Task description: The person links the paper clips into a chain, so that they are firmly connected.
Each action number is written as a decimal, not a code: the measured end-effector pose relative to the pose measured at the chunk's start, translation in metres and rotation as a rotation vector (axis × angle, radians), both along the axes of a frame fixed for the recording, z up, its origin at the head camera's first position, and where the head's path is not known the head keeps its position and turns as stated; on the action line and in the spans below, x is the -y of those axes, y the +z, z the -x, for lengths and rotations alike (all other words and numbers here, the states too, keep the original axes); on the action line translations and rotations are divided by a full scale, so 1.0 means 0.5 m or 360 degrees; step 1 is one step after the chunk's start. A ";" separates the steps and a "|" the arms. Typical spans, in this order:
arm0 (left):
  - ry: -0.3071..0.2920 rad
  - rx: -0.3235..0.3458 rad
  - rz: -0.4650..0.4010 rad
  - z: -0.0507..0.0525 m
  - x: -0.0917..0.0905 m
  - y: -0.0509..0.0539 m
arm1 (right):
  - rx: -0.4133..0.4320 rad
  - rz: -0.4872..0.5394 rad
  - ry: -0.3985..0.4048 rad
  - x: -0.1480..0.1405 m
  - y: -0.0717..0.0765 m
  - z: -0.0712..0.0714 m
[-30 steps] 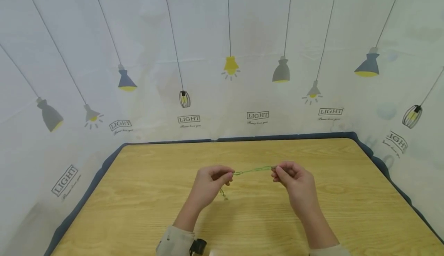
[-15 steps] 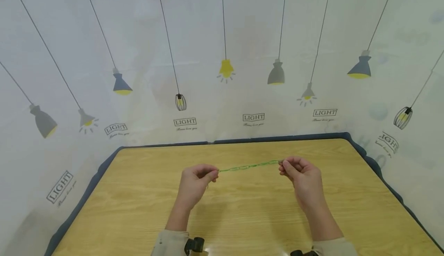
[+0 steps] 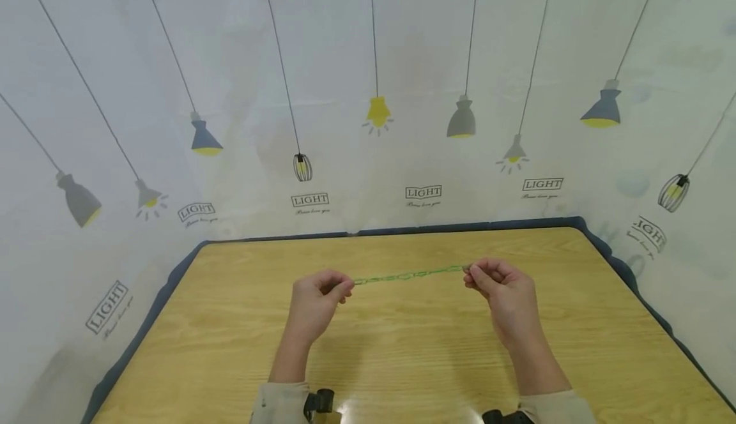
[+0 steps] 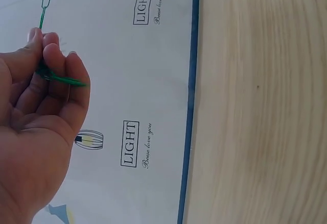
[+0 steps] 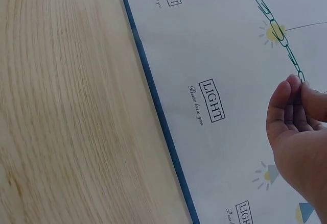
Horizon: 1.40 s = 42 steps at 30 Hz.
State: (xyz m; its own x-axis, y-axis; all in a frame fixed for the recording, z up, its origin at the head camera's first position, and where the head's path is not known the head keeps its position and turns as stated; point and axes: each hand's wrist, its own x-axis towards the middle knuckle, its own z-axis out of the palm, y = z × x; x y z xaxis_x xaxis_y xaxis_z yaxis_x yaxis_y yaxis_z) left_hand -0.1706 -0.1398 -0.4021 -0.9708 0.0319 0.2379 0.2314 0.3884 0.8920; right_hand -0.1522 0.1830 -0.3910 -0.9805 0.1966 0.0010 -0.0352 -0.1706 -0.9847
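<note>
A chain of linked green paper clips (image 3: 405, 276) stretches nearly straight between the two hands, above the table. Its left end is pinched between thumb and fingers of my left hand (image 3: 316, 302). In the left wrist view a green clip (image 4: 69, 81) lies against the curled fingers inside that hand (image 4: 48, 117). My right hand (image 3: 508, 299) pinches the other end, slightly higher than the left. From the right wrist view, several clips (image 5: 277, 31) run up and away from the right fingertips, and the last clip is partly hidden by the thumb of that hand (image 5: 301, 127).
Below the hands lies a light wood-grain table (image 3: 402, 354) with a dark blue border (image 3: 448, 227) along its far edge. White sheeting (image 3: 339, 41) printed with hanging lamps rises behind and at both sides. Black wrist mounts (image 3: 319, 401) show at the sleeves.
My left hand has moved left and the chain between the hands has grown longer and straighter. The loose tail that hung below the left hand no longer shows in the head view.
</note>
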 end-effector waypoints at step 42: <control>-0.0249 0.0086 -0.0907 -0.030 0.008 0.028 | 0.0062 0.0242 -0.0149 -0.029 0.001 -0.008</control>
State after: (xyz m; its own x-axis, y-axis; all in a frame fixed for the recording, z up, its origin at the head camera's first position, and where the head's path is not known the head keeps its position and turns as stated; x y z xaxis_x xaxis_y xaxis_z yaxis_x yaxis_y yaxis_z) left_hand -0.1555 -0.1439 -0.3883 -0.9760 0.0577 0.2099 0.1957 -0.1902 0.9620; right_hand -0.1483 0.1973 -0.3907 -0.9567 0.2818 -0.0730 -0.0204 -0.3152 -0.9488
